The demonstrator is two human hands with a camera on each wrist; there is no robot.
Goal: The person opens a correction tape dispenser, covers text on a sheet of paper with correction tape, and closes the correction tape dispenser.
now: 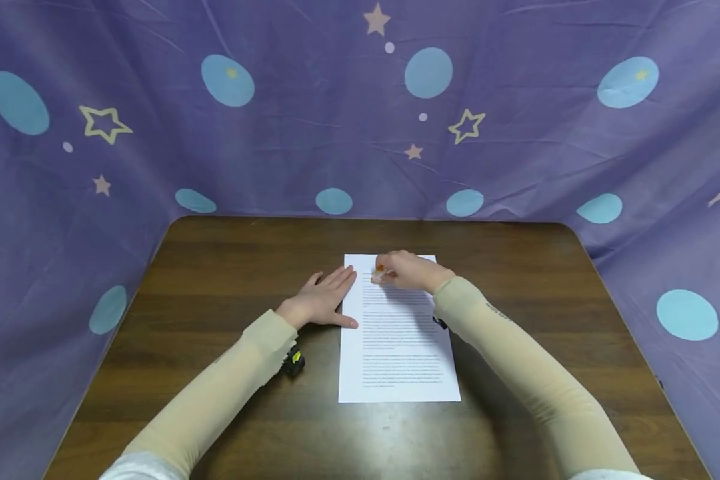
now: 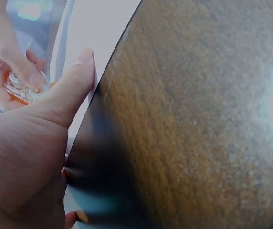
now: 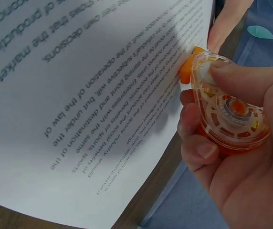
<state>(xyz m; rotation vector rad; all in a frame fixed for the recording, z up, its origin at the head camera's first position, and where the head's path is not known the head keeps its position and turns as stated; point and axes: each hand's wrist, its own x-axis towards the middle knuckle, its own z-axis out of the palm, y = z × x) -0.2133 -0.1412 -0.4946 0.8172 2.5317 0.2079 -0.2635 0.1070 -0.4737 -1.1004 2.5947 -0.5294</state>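
Note:
A printed sheet of paper [image 1: 396, 360] lies on the wooden table, covered in lines of dark text. My right hand [image 1: 413, 271] grips a correction tape dispenser [image 3: 232, 107], clear-cased with orange parts, over the upper part of the sheet. Its orange tip is at the paper; whether it touches cannot be told. In the right wrist view the thumb presses on the dispenser's side while the fingers curl beneath it. My left hand [image 1: 324, 301] rests flat at the sheet's left edge, fingers straight and spread, thumb [image 2: 74, 86] on the paper.
The brown wooden table [image 1: 228, 267] extends around the sheet on all sides. A purple curtain [image 1: 300, 133] with stars and blue spots hangs behind the table and along both sides. A small black device [image 1: 293, 361] is strapped at the left wrist.

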